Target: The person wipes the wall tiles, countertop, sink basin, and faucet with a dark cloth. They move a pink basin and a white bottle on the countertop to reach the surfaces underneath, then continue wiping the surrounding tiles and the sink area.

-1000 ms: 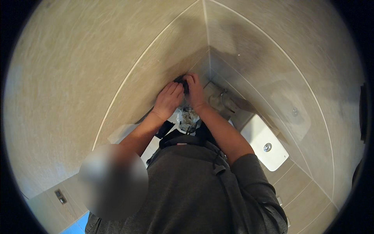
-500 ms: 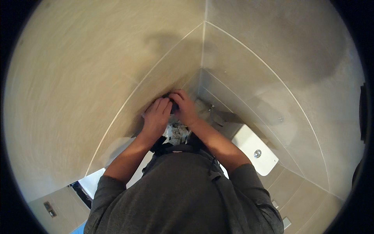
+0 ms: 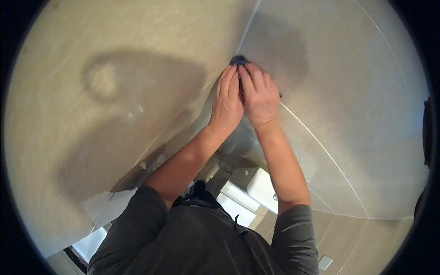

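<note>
Both hands pressed flat, side by side, on dark cloth (image 3: 239, 60) against beige tiled wall (image 3: 137, 55); left hand (image 3: 227, 98) and right hand (image 3: 257, 94) touching, fingers extended, not curled. Cloth mostly hidden under fingertips, edge showing just above them at grout line (image 3: 250, 23). Step judged: wiping wall corner. Next move calls for steady pressure kept along joint. White fixture (image 3: 261, 185) well below forearms.

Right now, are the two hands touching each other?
Touching. The head view shows the left hand pressed side by side against the right hand over a dark cloth on the wall.
</note>
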`<state>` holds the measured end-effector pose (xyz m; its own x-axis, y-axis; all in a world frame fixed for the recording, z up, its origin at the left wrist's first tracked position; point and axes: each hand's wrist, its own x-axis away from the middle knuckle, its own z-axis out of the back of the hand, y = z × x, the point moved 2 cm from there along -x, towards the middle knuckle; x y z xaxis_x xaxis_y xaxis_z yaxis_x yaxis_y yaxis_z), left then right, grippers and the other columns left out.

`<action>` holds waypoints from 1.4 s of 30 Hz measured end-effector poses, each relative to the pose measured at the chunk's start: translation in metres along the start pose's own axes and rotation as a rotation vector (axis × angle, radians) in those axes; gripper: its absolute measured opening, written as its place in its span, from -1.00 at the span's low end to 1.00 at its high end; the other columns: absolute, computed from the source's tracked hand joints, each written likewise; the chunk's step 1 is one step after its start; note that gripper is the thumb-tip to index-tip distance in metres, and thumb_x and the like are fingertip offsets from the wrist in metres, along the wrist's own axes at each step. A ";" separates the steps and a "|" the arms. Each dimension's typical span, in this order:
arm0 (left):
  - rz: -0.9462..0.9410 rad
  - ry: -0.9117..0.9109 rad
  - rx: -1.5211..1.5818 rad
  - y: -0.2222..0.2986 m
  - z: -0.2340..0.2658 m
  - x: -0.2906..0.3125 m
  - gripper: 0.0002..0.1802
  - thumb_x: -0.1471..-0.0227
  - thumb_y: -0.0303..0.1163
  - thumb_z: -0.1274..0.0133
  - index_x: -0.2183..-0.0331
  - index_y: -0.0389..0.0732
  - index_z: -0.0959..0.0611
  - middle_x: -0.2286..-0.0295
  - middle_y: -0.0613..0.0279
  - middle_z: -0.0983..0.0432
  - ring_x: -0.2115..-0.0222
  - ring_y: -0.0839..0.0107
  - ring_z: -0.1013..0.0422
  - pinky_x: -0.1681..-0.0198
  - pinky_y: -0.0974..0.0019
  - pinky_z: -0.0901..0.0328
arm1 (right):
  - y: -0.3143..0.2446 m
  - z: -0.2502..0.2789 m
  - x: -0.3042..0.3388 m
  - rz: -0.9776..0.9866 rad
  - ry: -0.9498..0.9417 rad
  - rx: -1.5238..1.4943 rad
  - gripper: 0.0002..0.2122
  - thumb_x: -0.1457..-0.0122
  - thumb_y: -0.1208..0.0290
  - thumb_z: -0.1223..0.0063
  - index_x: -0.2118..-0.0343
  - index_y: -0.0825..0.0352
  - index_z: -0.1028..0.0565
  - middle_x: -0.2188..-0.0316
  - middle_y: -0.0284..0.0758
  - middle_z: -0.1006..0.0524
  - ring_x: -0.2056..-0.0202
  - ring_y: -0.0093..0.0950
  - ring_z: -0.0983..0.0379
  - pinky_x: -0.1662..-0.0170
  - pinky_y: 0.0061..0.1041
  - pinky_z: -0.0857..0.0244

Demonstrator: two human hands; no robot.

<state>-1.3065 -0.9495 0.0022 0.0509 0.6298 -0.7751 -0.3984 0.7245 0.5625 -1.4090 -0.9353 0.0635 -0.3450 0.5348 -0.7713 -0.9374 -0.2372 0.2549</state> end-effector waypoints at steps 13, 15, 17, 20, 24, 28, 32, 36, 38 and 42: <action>-0.030 0.055 0.248 0.054 0.012 -0.036 -0.42 -0.13 -0.65 0.01 -0.21 -0.44 -0.40 -0.20 -0.14 -0.32 -0.19 -0.12 -0.31 -0.26 -0.01 -0.23 | 0.020 0.055 -0.027 -0.085 0.135 -0.045 -0.57 0.06 0.41 -0.17 0.03 0.19 -0.60 0.06 -0.40 -0.56 0.21 -0.40 -0.51 0.27 -0.42 -0.42; -0.061 0.098 0.265 0.058 0.007 -0.059 -0.46 -0.16 -0.63 0.00 -0.19 -0.43 -0.44 -0.18 -0.12 -0.38 -0.17 -0.08 -0.34 -0.24 0.02 -0.25 | 0.030 0.061 -0.043 -0.068 0.163 0.026 -0.56 0.06 0.41 -0.17 0.02 0.19 -0.60 0.05 -0.41 -0.57 0.21 -0.41 -0.50 0.28 -0.43 -0.39; -0.082 0.105 0.230 0.048 0.000 -0.064 -0.48 -0.15 -0.63 -0.01 -0.16 -0.44 -0.46 -0.15 -0.12 -0.42 -0.14 -0.10 -0.37 -0.22 0.01 -0.28 | 0.032 0.050 -0.043 -0.050 0.107 0.117 -0.57 0.06 0.40 -0.16 0.02 0.21 -0.60 0.05 -0.42 -0.56 0.22 -0.43 -0.49 0.29 -0.43 -0.36; -0.066 0.149 0.190 0.037 -0.005 -0.040 -0.51 -0.11 -0.66 -0.05 -0.11 -0.45 -0.50 -0.13 -0.15 -0.44 -0.12 -0.12 -0.40 -0.19 0.02 -0.32 | 0.017 0.042 -0.026 -0.051 0.072 0.077 -0.56 0.06 0.39 -0.16 0.02 0.23 -0.60 0.03 -0.42 -0.55 0.22 -0.46 -0.48 0.31 -0.45 -0.33; -0.010 0.050 0.186 0.029 -0.006 -0.010 -0.52 -0.09 -0.68 -0.08 -0.09 -0.46 -0.50 -0.12 -0.16 -0.42 -0.15 -0.14 -0.38 -0.20 -0.01 -0.33 | 0.009 0.038 0.004 -0.079 -0.053 0.037 -0.57 0.05 0.40 -0.17 0.03 0.26 -0.59 0.00 -0.40 -0.54 0.18 -0.42 -0.49 0.24 -0.43 -0.39; -0.123 0.105 0.194 0.050 0.014 -0.050 -0.52 -0.06 -0.68 -0.07 -0.07 -0.43 -0.55 -0.08 -0.12 -0.49 -0.09 -0.10 -0.43 -0.18 0.05 -0.33 | 0.016 0.071 -0.035 -0.084 0.035 0.013 -0.59 0.03 0.42 -0.16 0.03 0.26 -0.59 0.04 -0.39 -0.54 0.17 -0.39 -0.49 0.23 -0.41 -0.41; -0.279 0.203 0.180 0.076 0.016 -0.116 -0.56 -0.07 -0.65 -0.08 -0.04 -0.43 -0.55 -0.03 -0.16 -0.50 -0.04 -0.14 -0.44 -0.15 0.02 -0.34 | 0.043 0.087 -0.082 -0.054 0.232 0.120 -0.60 0.05 0.40 -0.15 0.07 0.25 -0.59 0.07 -0.38 -0.55 0.20 -0.36 -0.50 0.22 -0.40 -0.39; -0.310 0.260 0.130 0.065 0.005 -0.110 -0.60 -0.06 -0.64 -0.10 0.01 -0.44 -0.56 0.02 -0.17 -0.53 -0.01 -0.16 -0.46 -0.12 0.00 -0.36 | 0.041 0.082 -0.075 0.010 0.198 0.171 -0.62 0.03 0.37 -0.12 0.08 0.27 -0.60 0.08 -0.38 -0.55 0.25 -0.40 -0.48 0.28 -0.39 -0.36; -0.280 0.255 0.112 0.057 0.004 -0.089 -0.61 -0.06 -0.64 -0.10 0.02 -0.44 -0.57 0.04 -0.17 -0.54 0.00 -0.16 -0.47 -0.10 -0.01 -0.37 | 0.032 0.074 -0.058 -0.013 0.114 0.157 -0.62 0.03 0.37 -0.12 0.08 0.29 -0.60 0.08 -0.38 -0.55 0.25 -0.42 -0.48 0.27 -0.40 -0.35; -0.232 0.176 0.131 0.056 0.004 -0.066 -0.58 -0.05 -0.68 -0.07 0.00 -0.44 -0.56 -0.01 -0.14 -0.49 -0.04 -0.13 -0.44 -0.13 -0.01 -0.37 | 0.024 0.068 -0.037 -0.065 0.085 0.118 -0.62 0.04 0.40 -0.14 0.08 0.30 -0.59 0.08 -0.38 -0.55 0.26 -0.40 -0.48 0.26 -0.39 -0.35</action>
<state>-1.3288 -0.9491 0.0863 -0.0374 0.3934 -0.9186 -0.2726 0.8804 0.3881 -1.4221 -0.9053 0.1375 -0.2831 0.4744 -0.8335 -0.9583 -0.1051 0.2657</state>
